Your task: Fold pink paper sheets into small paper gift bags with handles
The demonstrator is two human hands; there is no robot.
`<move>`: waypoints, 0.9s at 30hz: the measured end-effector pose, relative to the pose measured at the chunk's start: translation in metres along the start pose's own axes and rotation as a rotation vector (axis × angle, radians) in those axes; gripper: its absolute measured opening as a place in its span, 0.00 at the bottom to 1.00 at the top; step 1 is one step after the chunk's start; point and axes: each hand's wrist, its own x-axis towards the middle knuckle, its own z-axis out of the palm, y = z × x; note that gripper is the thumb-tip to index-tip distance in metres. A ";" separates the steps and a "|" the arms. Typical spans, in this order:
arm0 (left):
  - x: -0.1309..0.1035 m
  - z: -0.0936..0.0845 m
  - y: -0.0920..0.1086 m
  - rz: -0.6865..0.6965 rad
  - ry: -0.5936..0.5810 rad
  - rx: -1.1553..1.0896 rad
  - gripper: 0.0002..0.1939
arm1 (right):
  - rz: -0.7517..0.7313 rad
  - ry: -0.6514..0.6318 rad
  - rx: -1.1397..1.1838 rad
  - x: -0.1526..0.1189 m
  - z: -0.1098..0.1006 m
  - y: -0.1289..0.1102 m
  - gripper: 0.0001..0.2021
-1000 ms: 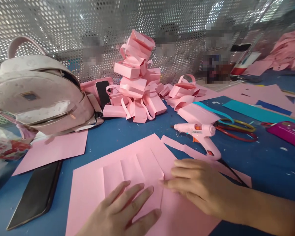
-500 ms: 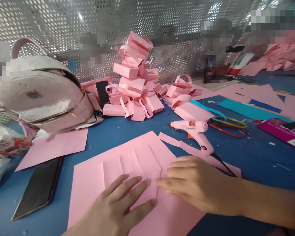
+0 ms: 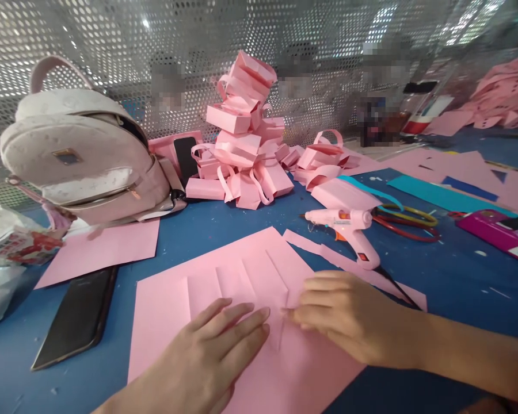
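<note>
A large pink sheet (image 3: 159, 310) lies on the blue table, with a smaller creased pink piece (image 3: 259, 282) on top of it. My left hand (image 3: 220, 351) rests flat on the creased piece, fingers stretched out. Beside that piece's right edge, my right hand (image 3: 345, 322) has its fingers curled together, the index fingertip touching the paper; whether anything is between them is hidden. Just beyond my right hand lie a pink glue gun (image 3: 347, 224) and a long pink strip (image 3: 328, 253).
A pile of folded pink paper bags (image 3: 242, 149) stands at the back. At left are a pale backpack (image 3: 82, 155), a black phone (image 3: 77, 316) and a plastic bag (image 3: 4, 253). A magenta tool (image 3: 496, 233) lies at right.
The view has shifted slightly, so most things appear a little further right. My left hand's fingers have come closer together. My right hand stays beside the creased piece.
</note>
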 end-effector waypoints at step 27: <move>0.000 -0.012 0.022 0.008 0.131 0.219 0.22 | -0.108 0.117 0.109 0.015 -0.048 -0.042 0.18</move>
